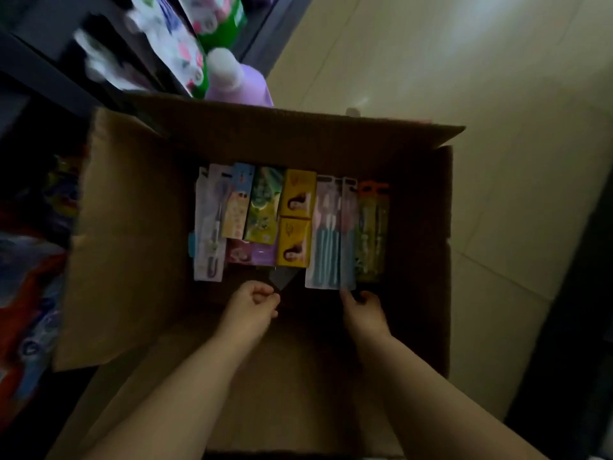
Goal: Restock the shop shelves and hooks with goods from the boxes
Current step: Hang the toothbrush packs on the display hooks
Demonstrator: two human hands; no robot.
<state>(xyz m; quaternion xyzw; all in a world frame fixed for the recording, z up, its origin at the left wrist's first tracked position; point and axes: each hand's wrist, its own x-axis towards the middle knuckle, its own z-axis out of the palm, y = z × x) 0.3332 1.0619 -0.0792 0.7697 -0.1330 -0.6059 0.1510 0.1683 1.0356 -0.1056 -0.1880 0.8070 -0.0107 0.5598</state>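
Left hand: reaches down into the cardboard box with the forearm bare; the fingers are curled in toward the palm and nothing can be seen inside the grip, which sits just below the goods, beside a small grey flap on the box bottom.
Right hand: also down in the box, forearm bare; thumb and fingers pinch the near end of a pink-and-blue toothbrush pack, so the grip is closed on that pack.
Goods: laid flat in a row across the box bottom, long sides touching; a pale toothbrush pack at the left end, then small colourful cartons, two yellow boxes one above the other in the middle, the pink-and-blue pack, and an orange-topped pack at the right end.
Box: open, its flaps standing up on the left and far sides; it stands on the floor.
Shelves: dark, on the left, with blurred bright packets; a purple bottle with a white cap stands just behind the box.
Floor: pale tiles to the right; the light is dim.
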